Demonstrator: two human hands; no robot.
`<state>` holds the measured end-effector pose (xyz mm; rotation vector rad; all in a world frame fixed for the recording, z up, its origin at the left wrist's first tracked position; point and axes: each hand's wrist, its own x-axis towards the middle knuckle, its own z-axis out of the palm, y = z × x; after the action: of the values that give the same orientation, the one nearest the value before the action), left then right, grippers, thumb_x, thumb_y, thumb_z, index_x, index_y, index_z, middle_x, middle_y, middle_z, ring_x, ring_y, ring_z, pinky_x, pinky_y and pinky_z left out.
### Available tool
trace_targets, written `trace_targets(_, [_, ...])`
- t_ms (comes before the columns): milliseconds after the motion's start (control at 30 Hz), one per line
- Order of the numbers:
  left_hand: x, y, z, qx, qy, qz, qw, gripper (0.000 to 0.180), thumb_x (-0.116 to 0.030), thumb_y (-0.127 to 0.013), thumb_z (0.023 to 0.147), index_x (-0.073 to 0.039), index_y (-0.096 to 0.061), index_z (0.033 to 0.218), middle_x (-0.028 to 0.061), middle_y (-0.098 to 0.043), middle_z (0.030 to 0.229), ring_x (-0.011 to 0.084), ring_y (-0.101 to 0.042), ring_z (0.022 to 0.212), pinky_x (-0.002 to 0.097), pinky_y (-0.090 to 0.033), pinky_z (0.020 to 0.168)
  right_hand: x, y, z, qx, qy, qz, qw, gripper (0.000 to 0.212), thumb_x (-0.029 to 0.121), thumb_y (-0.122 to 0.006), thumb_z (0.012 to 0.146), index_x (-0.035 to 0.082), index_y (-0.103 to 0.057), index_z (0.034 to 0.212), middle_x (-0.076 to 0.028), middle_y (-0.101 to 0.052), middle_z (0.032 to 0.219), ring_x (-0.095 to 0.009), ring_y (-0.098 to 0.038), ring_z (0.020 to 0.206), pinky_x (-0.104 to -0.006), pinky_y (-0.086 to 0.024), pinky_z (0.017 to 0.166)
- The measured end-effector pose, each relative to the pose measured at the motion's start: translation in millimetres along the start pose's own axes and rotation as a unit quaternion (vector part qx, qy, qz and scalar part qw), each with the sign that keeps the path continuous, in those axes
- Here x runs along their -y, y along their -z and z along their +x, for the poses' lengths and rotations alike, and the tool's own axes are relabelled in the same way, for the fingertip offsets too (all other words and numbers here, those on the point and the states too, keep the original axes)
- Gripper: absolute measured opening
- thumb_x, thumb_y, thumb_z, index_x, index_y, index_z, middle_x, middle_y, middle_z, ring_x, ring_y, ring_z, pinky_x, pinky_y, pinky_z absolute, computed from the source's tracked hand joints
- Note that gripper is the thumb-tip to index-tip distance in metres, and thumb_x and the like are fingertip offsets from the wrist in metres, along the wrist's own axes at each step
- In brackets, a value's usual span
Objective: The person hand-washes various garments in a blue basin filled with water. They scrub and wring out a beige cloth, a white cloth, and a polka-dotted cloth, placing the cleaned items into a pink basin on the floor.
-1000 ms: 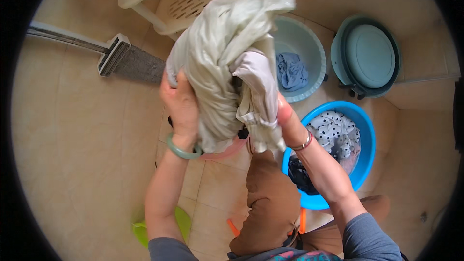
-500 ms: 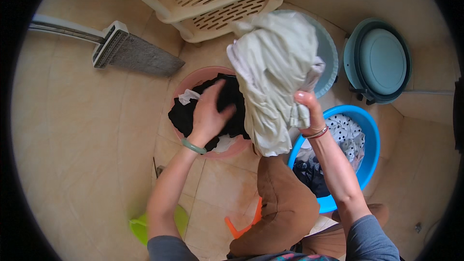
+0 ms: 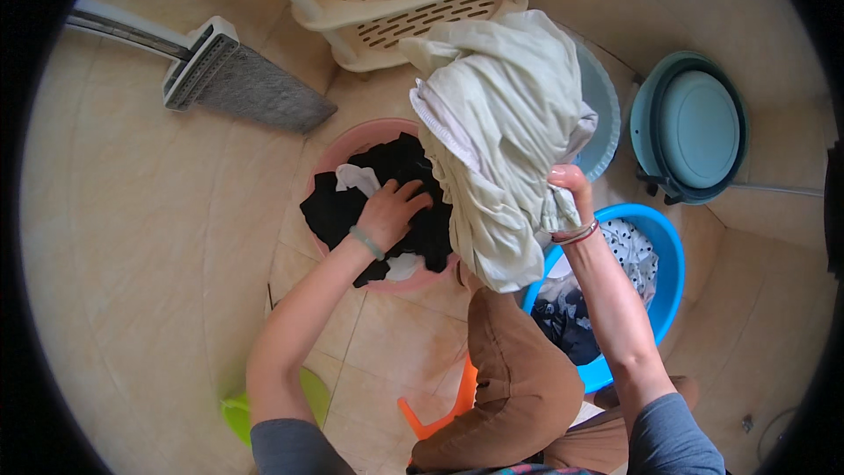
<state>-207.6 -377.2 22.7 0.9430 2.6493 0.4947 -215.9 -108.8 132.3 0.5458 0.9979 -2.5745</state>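
Note:
My right hand grips a bunched pale cream-white garment, lifted above the floor and hanging in loose folds. To its left stands a pink basin filled with black clothes. A small white cloth lies among them. My left hand rests over the black clothes, fingers apart and slightly bent, their tips against the fabric. The hanging garment hides the basin's right side and part of a pale blue-grey basin behind it.
Right of my knee sits a bright blue basin holding polka-dot and dark clothes. Folded blue-grey basins lean at the right wall. A cream slotted rack, a flat mop, a green container and an orange object are nearby.
My left hand has come down onto the black clothes in the pink basin. The garment in my right hand has shifted slightly and its folds have opened a little.

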Motion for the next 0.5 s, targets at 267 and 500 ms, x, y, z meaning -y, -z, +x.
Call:
trace_targets(267, [13.8, 35.4, -73.5, -0.19, -0.075, -0.101, 0.974, 0.044, 0.009, -0.063, 0.053, -0.012, -0.059, 0.091, 0.0111, -0.055, 0.123, 0.0358, -0.051, 0.102, 0.0414, -0.046, 0.085, -75.0, 87.1, 51.3, 0.117, -0.133, 0.079, 0.981, 0.018, 0.021, -0.061, 0.081, 0.004, -0.065, 0.086, -0.005, -0.067, 0.085, -0.015, -0.064, 0.078, -0.0297, -0.051, 0.075])
trace_targets(500, [28.7, -1.1, -91.7, -0.313, -0.013, -0.115, 0.943, 0.029, 0.001, -0.07, 0.061, -0.009, -0.053, 0.082, 0.0169, -0.053, 0.124, 0.0376, -0.05, 0.113, 0.0437, -0.04, 0.096, -162.7, 82.2, 82.5, 0.024, -0.183, 0.071, 0.98, 0.023, 0.028, -0.062, 0.083, 0.008, -0.065, 0.095, -0.005, -0.066, 0.092, -0.016, -0.062, 0.09, -0.0324, -0.048, 0.087])
